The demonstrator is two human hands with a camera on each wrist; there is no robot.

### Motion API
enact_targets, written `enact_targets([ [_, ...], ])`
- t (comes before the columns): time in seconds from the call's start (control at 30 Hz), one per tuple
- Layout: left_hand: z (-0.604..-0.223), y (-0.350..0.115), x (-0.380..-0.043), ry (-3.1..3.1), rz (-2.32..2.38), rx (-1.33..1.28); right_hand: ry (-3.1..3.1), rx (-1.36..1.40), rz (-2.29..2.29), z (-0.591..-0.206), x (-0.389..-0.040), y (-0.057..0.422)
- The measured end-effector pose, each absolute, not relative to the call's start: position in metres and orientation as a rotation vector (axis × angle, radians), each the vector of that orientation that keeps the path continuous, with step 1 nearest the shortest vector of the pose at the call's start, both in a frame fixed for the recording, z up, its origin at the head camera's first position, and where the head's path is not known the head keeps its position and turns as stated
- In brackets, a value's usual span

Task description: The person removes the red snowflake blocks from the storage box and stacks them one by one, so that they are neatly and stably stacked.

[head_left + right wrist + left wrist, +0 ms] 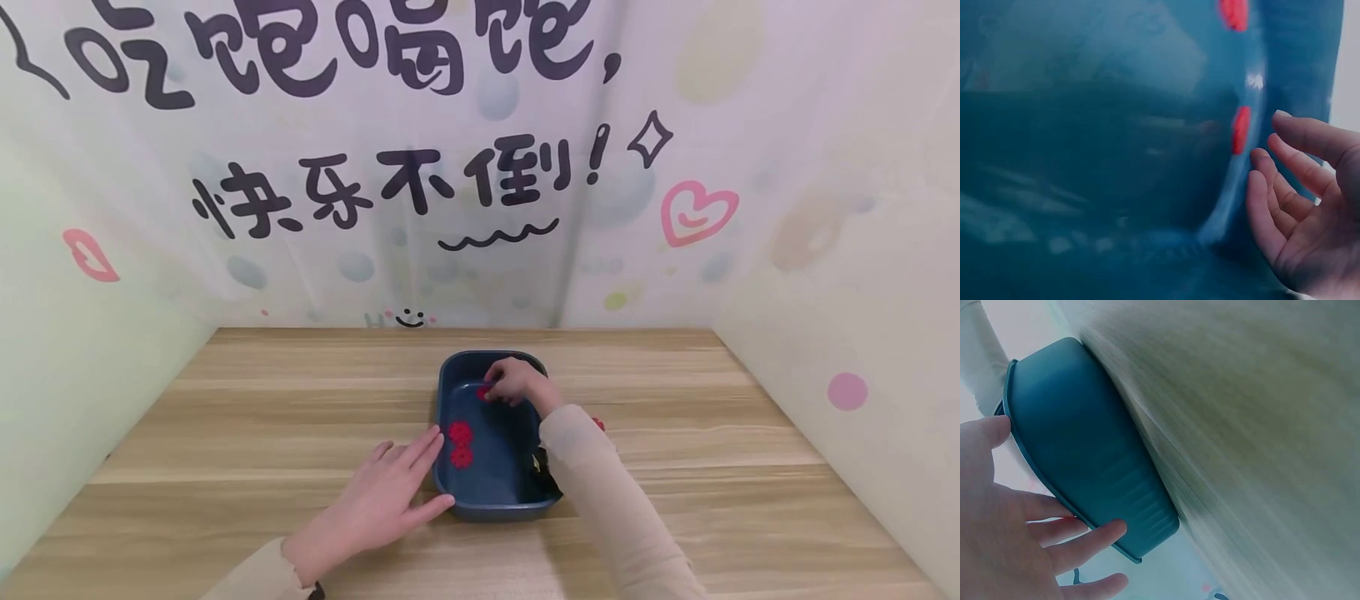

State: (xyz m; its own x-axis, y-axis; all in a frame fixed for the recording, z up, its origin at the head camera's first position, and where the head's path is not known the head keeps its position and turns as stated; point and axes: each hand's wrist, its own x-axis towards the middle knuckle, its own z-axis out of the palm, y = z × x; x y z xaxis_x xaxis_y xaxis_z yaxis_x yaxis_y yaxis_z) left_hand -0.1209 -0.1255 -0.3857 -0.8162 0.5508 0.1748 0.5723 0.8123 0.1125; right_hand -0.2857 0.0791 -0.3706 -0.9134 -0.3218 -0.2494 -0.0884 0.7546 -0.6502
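A deep blue rectangular tray (491,462) stands on the table. My left hand (382,492) rests against its left rim, fingers extended; the left wrist view shows the thumb and fingers at the tray's edge (1044,469). Inside the far part of the tray is my right hand (517,383), its fingertips beside a small red piece (483,392). In the right wrist view a red piece (1241,130) lies just beyond the loosely bent fingers, with a gap between thumb and fingers. Two red flower-shaped pieces, one (461,433) above the other (461,457), lie near the tray's left wall.
Another red piece (597,424) shows beyond the right sleeve (611,492), mostly hidden. A dark thing with a gold mark (538,462) is partly covered by that sleeve at the tray's right side. The wood-grain table (315,408) meets a printed curtain (480,275) behind.
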Motion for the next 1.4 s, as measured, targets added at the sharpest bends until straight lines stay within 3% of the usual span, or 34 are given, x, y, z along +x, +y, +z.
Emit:
enact_targets([
  [0.73,-0.387,-0.126,-0.122,-2.872,-0.242,-0.883,2.750,-0.396,-0.720,-0.390,-0.289,0.079],
  [1.4,-0.387,-0.125,-0.121,-2.867,-0.242,-0.895,2.696,-0.411,-0.814,-0.394,-0.289,0.074],
])
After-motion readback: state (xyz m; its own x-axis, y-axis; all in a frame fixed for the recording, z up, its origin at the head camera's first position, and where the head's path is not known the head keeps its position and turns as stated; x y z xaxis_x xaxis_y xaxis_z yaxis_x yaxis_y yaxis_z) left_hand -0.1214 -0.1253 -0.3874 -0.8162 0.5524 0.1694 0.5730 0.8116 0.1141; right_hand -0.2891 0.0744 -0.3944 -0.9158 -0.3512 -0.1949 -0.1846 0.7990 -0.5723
